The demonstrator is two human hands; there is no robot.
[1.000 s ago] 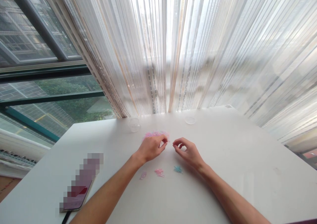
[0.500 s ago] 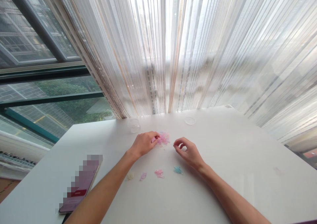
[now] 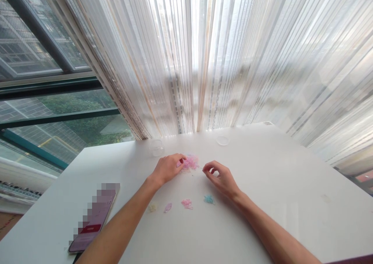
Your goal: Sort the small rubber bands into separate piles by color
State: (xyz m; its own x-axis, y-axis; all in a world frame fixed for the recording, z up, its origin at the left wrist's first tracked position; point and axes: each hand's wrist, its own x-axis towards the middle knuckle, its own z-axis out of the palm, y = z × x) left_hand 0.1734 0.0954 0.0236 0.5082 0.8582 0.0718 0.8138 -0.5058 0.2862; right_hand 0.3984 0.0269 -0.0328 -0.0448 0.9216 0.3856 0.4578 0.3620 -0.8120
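Note:
A loose pile of small elastic bands (image 3: 191, 161), mostly pink and lilac, lies on the white table (image 3: 247, 225). My left hand (image 3: 169, 167) rests at the pile's left side, its fingers curled down onto the bands; what they grip is hidden. Just right of the pile, my right hand (image 3: 220, 176) is closed in a pinch. A faint thin strand shows near its fingertips, too small to name. Nearer to me lie separate little heaps of bands: cream (image 3: 152, 208), lilac (image 3: 168, 207), pink (image 3: 187, 204) and teal (image 3: 209, 199).
Behind the pile stand a clear plastic tub (image 3: 157, 148) and a clear round lid (image 3: 222, 140). A phone (image 3: 97, 217), partly blurred out, lies beside my left forearm. A striped sheer curtain (image 3: 198, 62) hangs at the table's far edge, with a window (image 3: 64, 112) at left.
The view has shifted slightly. My right fingertips are a little nearer the pile's right edge, with a faint strand now visible there. My left hand stays at the pile.

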